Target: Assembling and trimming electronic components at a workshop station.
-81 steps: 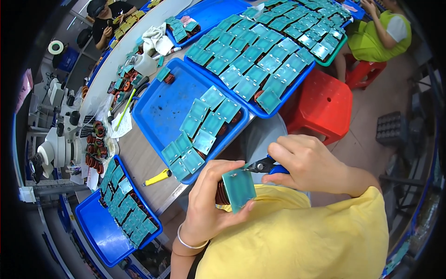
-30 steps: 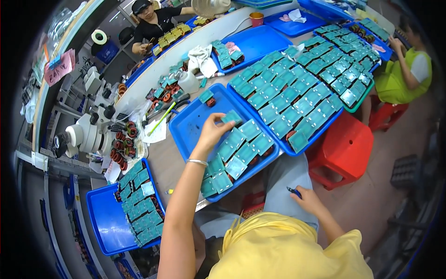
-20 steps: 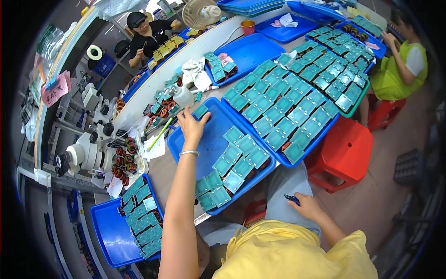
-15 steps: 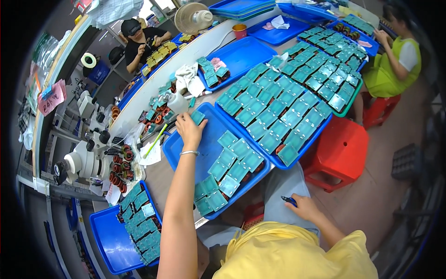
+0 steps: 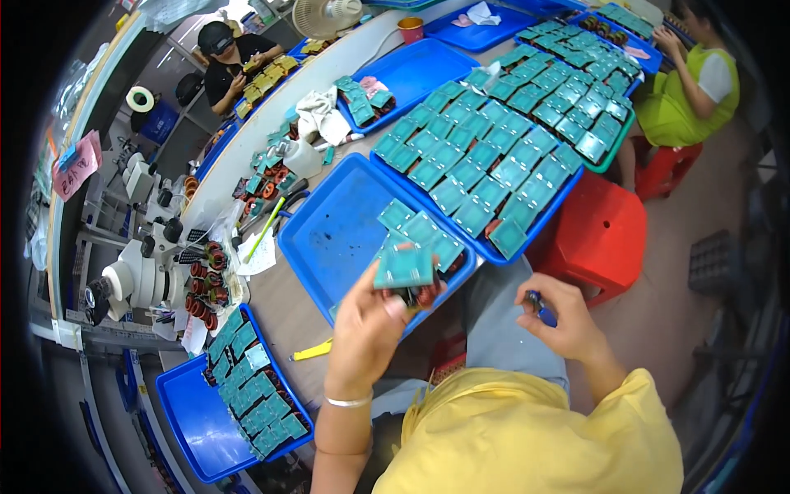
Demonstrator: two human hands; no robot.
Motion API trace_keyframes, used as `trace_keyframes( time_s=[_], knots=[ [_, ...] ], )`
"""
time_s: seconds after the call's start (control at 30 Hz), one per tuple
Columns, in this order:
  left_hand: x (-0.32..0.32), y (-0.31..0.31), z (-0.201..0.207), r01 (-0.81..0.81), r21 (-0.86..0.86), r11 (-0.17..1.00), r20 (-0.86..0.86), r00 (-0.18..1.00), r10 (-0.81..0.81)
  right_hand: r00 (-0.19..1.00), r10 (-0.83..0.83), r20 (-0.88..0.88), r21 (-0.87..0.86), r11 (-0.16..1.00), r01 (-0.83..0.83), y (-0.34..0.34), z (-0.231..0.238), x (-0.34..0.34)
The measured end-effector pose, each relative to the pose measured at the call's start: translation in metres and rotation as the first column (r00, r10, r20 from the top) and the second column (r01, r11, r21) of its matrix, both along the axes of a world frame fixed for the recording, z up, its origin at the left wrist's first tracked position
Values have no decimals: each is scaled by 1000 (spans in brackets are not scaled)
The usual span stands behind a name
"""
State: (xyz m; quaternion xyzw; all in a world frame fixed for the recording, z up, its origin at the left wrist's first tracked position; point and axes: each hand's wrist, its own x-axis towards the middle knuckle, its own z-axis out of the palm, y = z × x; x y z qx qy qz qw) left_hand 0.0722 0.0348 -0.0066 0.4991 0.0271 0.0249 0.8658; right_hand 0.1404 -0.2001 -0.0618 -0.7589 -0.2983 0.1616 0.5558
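Note:
In my left hand (image 5: 366,333) is a green circuit board (image 5: 405,265) with reddish-brown coils under it, held up above the near blue tray (image 5: 317,239). More green boards (image 5: 440,243) lie in that tray, partly hidden behind my hand and the held board. My right hand (image 5: 572,321) is curled around a small dark-blue hand tool (image 5: 536,303), over my lap. Fingers cover most of that tool, so its kind is unclear.
Rows of green boards (image 5: 485,177) fill trays beyond. Another blue tray (image 5: 185,420) stands at lower left. A microscope (image 5: 132,276), a white bottle (image 5: 303,158) and a yellow strip-like object (image 5: 313,351) are near. Red stool (image 5: 597,235) at right; two people work farther off.
My left hand has come from the tray's far-left corner toward me, bringing the circuit board. My right hand has risen with the tool. The view has shifted slightly.

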Motion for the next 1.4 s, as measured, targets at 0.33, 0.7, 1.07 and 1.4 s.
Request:
trace_keyframes(
  time_s=[0.33, 0.7, 1.07, 1.4],
  knots=[
    [-47, -33, 17, -34, 286, 958, 95, 995, 7, 982, 64, 177, 341, 932, -122, 40, 61, -17],
    [-60, -35, 7, -20, -52, 998, -106, 994, 14, 986, 151, 66, 383, 909, -165, 47, 60, -15],
    [-53, -40, 2, 97, -15, 995, 42, 994, -96, 969, 93, 230, 302, 939, -163, 44, 62, -14],
    [-55, -42, 3, -20, 4, 1000, 8, 1000, 20, 922, 15, 386, 272, 954, -130, 44, 61, -12]
  ],
)
